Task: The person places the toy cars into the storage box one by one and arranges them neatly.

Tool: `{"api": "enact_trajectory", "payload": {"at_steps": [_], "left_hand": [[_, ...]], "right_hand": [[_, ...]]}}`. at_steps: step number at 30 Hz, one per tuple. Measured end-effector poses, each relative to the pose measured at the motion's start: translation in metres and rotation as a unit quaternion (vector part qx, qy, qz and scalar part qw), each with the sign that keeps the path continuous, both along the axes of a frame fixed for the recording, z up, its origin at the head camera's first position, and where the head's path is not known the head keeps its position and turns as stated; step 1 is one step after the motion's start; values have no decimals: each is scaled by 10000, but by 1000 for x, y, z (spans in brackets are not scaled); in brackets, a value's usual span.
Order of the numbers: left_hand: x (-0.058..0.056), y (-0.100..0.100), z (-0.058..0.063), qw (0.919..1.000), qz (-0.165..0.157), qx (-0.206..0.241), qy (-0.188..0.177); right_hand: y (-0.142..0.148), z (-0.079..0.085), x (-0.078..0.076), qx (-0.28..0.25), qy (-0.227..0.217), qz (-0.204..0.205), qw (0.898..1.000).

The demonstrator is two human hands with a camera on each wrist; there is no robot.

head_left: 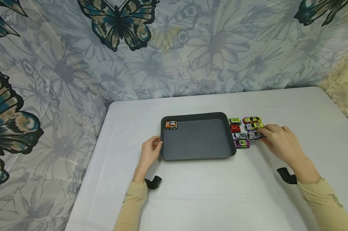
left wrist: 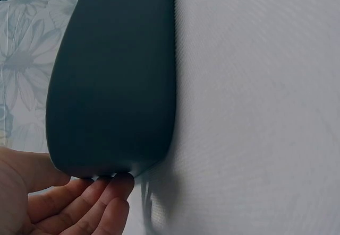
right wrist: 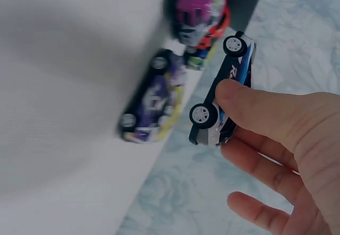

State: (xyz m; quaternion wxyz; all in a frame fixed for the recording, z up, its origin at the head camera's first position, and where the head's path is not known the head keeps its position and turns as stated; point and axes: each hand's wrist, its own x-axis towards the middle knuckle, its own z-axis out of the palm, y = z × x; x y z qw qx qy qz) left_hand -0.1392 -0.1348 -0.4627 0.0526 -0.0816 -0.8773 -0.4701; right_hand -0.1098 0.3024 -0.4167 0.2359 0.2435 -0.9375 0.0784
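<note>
Dark tray: my landmark, the tray (head_left: 197, 141) lies flat on the white-covered desk (head_left: 208, 195), its long sides running left to right.
Left hand: my left hand (head_left: 150, 150) is at the left end of the tray; its fingers (left wrist: 121, 186) are bent, their tips against the tray's wall, with the thumb at the rim, so that I hold the tray by that end.
Right hand: my right hand (head_left: 283, 141) is to the right of the tray, beyond the nearer cars; thumb and fingers (right wrist: 271, 174) pinch a toy car, while a lower finger stands apart from it.
Pinched car: the white-and-blue car (right wrist: 231, 68), dark along its side, sits tilted in my grip, right of the tray.
Orange car: the orange car (head_left: 171, 125) stands inside the tray, in its far left corner.
Inner column: just beside the tray's right end, from far to near, are a green car (head_left: 235, 121), a red car (head_left: 235, 128), a silver car (head_left: 239, 136) and a purple-and-green car (head_left: 242, 144).
Outer column: farther right of the tray are a red-and-yellow car (head_left: 252, 120) and, nearer me, a yellow-and-white car (head_left: 253, 126).
Backdrop: behind the tray, past the desk's far edge, hangs a butterfly-and-flower cloth (head_left: 150, 67).
</note>
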Motion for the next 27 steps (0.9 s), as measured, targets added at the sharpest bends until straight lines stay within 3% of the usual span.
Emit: {"api": "enact_trajectory", "payload": {"at_steps": [12,27], "left_hand": [[-1,-1,-2,10000,-23,5,40],[-2,0,-1,9999,15,-76,76]], "right_hand": [[-23,25,-23,131,43,200,9997],[-61,32,-50,408,-87,652,9970]]}}
